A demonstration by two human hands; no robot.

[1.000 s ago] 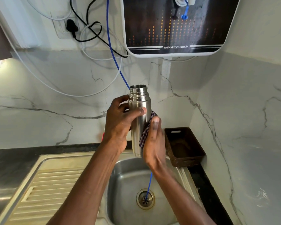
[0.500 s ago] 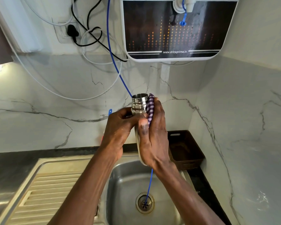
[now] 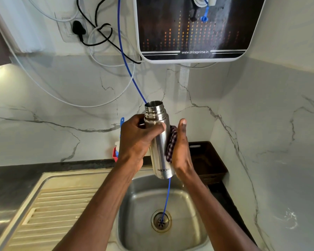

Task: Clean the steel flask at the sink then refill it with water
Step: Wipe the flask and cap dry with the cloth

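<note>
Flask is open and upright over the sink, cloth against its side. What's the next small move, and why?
Probably run the right hand with the checked cloth down towards the flask base. The left hand grips the upper body just below the open neck, steadying it over the sink, and the cloth covers only the middle right side, so the lower part by the logo looks unwiped.

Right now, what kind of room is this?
Most likely a home kitchen: a steel sink with a ribbed drainboard set in a dark counter, a wall-mounted water purifier above it, and marble-look wall tiles.
</note>
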